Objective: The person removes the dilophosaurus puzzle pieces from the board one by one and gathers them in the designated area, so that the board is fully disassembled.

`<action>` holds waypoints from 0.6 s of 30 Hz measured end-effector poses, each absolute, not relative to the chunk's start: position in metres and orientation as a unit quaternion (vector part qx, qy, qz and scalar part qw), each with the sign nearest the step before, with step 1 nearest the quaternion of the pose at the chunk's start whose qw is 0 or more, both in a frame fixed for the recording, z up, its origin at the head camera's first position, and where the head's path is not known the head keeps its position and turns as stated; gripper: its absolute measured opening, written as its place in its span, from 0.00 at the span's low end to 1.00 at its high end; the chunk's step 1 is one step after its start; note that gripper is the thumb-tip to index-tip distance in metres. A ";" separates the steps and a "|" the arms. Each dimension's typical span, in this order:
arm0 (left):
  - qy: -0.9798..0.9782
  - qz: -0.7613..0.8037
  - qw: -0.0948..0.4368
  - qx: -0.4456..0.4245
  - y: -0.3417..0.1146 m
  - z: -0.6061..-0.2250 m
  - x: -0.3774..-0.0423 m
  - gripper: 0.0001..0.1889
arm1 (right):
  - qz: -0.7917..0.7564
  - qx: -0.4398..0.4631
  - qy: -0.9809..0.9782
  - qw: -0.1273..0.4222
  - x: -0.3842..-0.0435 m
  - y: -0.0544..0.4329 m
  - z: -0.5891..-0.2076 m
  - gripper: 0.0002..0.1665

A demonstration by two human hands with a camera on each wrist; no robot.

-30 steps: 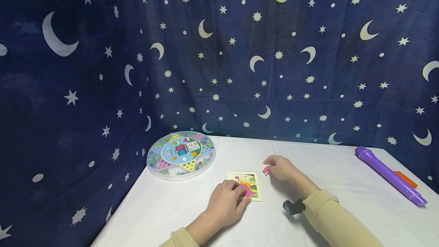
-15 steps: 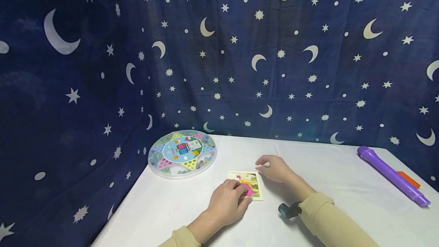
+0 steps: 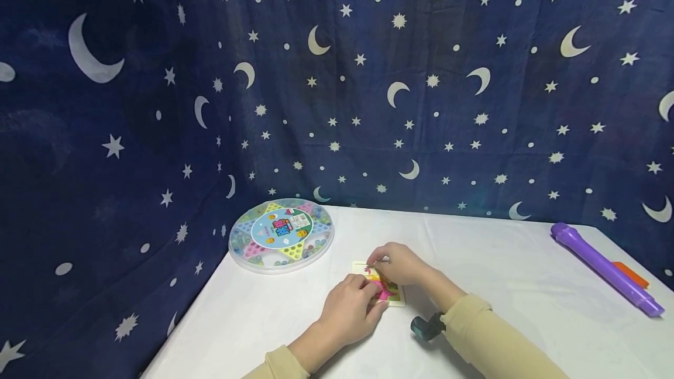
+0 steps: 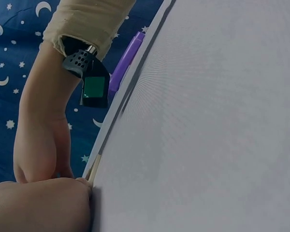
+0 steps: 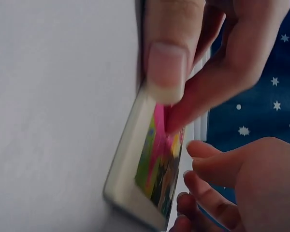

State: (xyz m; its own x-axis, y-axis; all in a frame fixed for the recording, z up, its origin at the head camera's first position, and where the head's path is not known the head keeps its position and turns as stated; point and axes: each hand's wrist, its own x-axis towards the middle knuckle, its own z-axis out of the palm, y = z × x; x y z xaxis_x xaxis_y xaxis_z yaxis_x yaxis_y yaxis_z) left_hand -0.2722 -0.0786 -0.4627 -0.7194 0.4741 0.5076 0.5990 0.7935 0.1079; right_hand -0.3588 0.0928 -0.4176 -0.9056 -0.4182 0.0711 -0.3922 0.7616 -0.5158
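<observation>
Working close together before a starry curtain [image 3: 353, 104]

Moons, stars and dots pattern the blue curtain, which hangs behind the desk [image 3: 505, 309] and along its left side. A white cloth covers the desk. Toward the far left lies a round, clear case [image 3: 281, 235] of marbles, labelled in its middle. Well apart from it, on the right, a purple stick [image 3: 605, 269] slants toward the near side. The left hand [image 3: 348, 310] grasps the board [image 3: 394, 295], thumb at the near edge, fingers over the picture. The right hand [image 3: 404, 265] reaches over the board's far part, fingers bent; whether they pinch anything I cannot tell. The board lies on the desk between case and stick, partly hidden by both hands. Just behind the stick shows an orange thing [image 3: 630, 275]. Smallest is a pink figure [image 3: 386, 292] on the board, partly under the left fingers.
</observation>
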 end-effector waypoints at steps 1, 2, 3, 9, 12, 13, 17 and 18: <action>-0.918 -0.133 0.231 -0.292 -0.079 -0.462 -0.272 0.15 | -0.264 -0.220 0.939 0.027 -0.358 0.091 -0.417 0.10; -0.919 -0.133 0.227 -0.293 -0.079 -0.462 -0.272 0.16 | -0.258 -0.225 0.939 0.030 -0.358 0.089 -0.416 0.11; -0.921 -0.132 0.222 -0.293 -0.079 -0.461 -0.272 0.16 | -0.252 -0.229 0.939 0.033 -0.357 0.088 -0.416 0.11; -0.933 -0.107 0.189 -0.288 -0.079 -0.460 -0.273 0.20 | -0.233 -0.243 0.941 0.036 -0.357 0.081 -0.415 0.10; -0.938 -0.085 0.177 -0.285 -0.079 -0.460 -0.272 0.23 | -0.236 -0.248 0.939 0.036 -0.357 0.080 -0.415 0.10; -0.939 -0.079 0.174 -0.284 -0.079 -0.460 -0.272 0.24 | -0.237 -0.247 0.939 0.037 -0.358 0.079 -0.415 0.10; -0.940 -0.071 0.173 -0.287 -0.078 -0.459 -0.271 0.24 | -0.245 -0.236 0.940 0.035 -0.358 0.079 -0.415 0.10; -0.939 -0.070 0.174 -0.288 -0.078 -0.458 -0.271 0.24 | -0.248 -0.234 0.939 0.034 -0.358 0.079 -0.414 0.10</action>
State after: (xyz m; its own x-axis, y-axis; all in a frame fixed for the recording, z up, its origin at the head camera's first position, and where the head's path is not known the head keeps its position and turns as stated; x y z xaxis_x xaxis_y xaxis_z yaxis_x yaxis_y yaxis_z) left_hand -0.2708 -0.0778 -0.4580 -0.7734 0.5166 0.3674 0.5653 0.8243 0.0311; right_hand -0.3576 0.0791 -0.4143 -0.8877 -0.4573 0.0529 -0.4236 0.7666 -0.4825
